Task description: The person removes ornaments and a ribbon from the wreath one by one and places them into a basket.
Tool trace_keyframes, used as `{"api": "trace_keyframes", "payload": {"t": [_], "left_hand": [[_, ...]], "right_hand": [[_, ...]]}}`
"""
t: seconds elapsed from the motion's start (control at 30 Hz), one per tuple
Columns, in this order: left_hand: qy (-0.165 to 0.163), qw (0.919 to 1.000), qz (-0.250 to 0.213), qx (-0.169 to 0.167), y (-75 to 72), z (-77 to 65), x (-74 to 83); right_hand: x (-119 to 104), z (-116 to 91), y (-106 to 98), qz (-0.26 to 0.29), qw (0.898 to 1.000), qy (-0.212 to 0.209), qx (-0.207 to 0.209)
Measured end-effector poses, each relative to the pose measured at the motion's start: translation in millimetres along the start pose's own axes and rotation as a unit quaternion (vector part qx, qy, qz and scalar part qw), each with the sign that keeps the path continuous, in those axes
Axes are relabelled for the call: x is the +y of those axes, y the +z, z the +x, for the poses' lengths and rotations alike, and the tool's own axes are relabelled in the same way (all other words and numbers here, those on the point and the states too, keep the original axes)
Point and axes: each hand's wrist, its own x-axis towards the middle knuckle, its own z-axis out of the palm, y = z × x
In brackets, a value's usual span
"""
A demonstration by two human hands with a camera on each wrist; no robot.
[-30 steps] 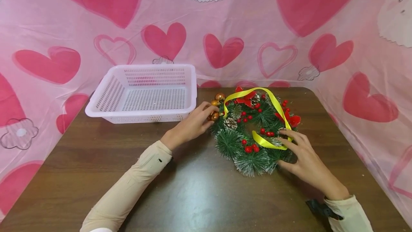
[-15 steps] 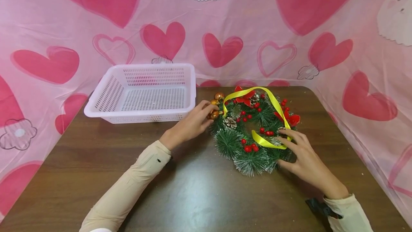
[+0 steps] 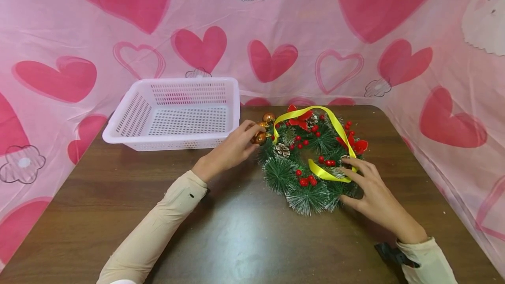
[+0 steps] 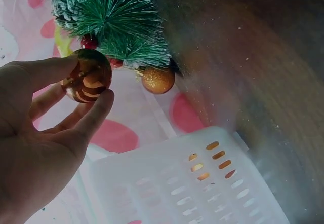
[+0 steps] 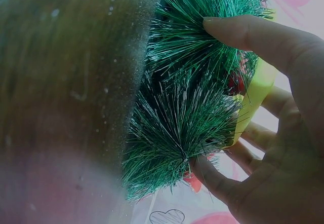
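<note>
A green Christmas wreath [image 3: 280, 174] lies on the table, with red berries, pine cones, red flowers and a yellow ribbon [image 3: 335, 119] looped over it. At its left edge my left hand [image 3: 229, 150] pinches a shiny copper bauble [image 4: 91, 79] between thumb and fingertips. A glittery gold bauble [image 4: 158, 80] hangs beside it in the left wrist view. My right hand [image 3: 378, 203] holds the wreath's right side, thumb on the outer needles and fingers reaching over the top by the ribbon. The right wrist view shows thumb and little finger [image 5: 215, 181] against the needles.
A white plastic basket [image 3: 232, 137] with slotted walls stands at the back left, close behind the left hand. The brown wooden table [image 3: 236, 240] ends at a pink heart-patterned cloth [image 3: 300, 21] at the back and sides.
The left hand has shifted slightly left and back, and the copper bauble in its fingers has moved a little out from the wreath. The right hand and the wreath hold still.
</note>
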Motion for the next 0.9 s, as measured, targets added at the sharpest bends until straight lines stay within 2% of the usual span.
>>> {"api": "trace_keyframes", "payload": {"t": [0.27,0.77,0.9], "left_hand": [[0.002,0.9998,0.018,-0.006,-6.3,-0.2,5.2],[0.026,0.9988,0.028,0.030,-22.8,1.3,9.3],[0.021,0.9989,0.029,0.032,-27.6,1.6,9.6]], "right_hand": [[-1,0,0,0.001,1.000,0.002,-0.002],[0,-1,1,0.001,1.000,0.005,-0.007],[-1,-1,1,0.002,1.000,0.005,-0.006]]}}
